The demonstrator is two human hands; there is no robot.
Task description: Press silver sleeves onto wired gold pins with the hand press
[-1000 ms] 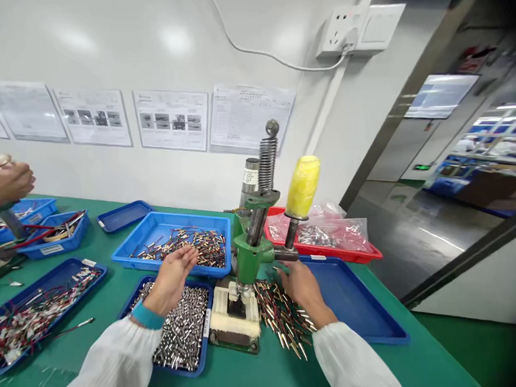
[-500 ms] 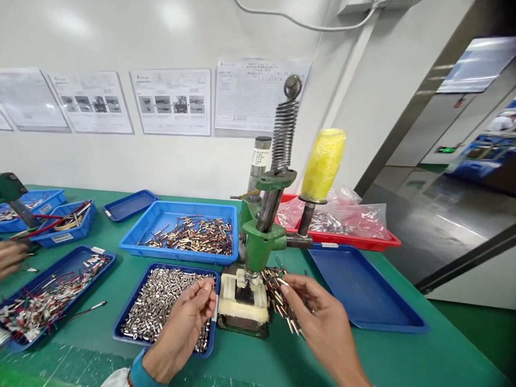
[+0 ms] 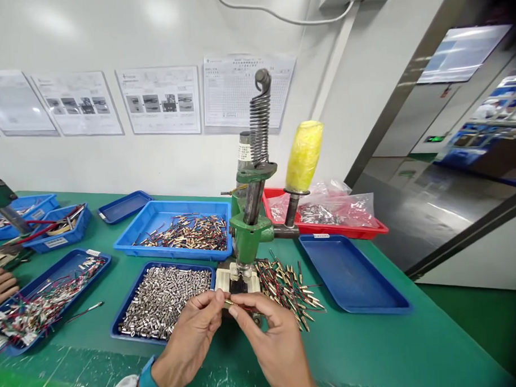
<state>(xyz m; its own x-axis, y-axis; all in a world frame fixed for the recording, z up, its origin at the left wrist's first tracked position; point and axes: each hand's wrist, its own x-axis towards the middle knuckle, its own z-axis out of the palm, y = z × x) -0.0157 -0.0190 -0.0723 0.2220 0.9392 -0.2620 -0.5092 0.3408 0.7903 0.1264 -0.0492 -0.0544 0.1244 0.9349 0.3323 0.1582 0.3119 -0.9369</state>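
Movement: since the earlier frame, the left hand point(image 3: 189, 345) and right hand point(image 3: 274, 342) have drawn together in front of the green bench press point(image 3: 247, 230).
Co-worker: a co-worker's hand point(image 3: 1, 286) lies at 9 o'clock from the press, beside a blue tray point(image 3: 44, 272) of wired terminals.
Left side: silver ferrules point(image 3: 164, 301) fill a blue tray point(image 3: 130, 297) at 8 o'clock.
Left fingers: thumb and forefinger pinched closed on the gold-tipped pin point(image 3: 240, 305), at its tip end.
Pin: at 6 o'clock, just before the press base; long axis near horizontal; gold tip towards 9 o'clock, red tail towards 3 o'clock.
Right fingers: thumb and forefinger closed on the pin's tail end.
Right side: loose pins point(image 3: 287, 291) at 4 o'clock, then a blue tray point(image 3: 364, 313).
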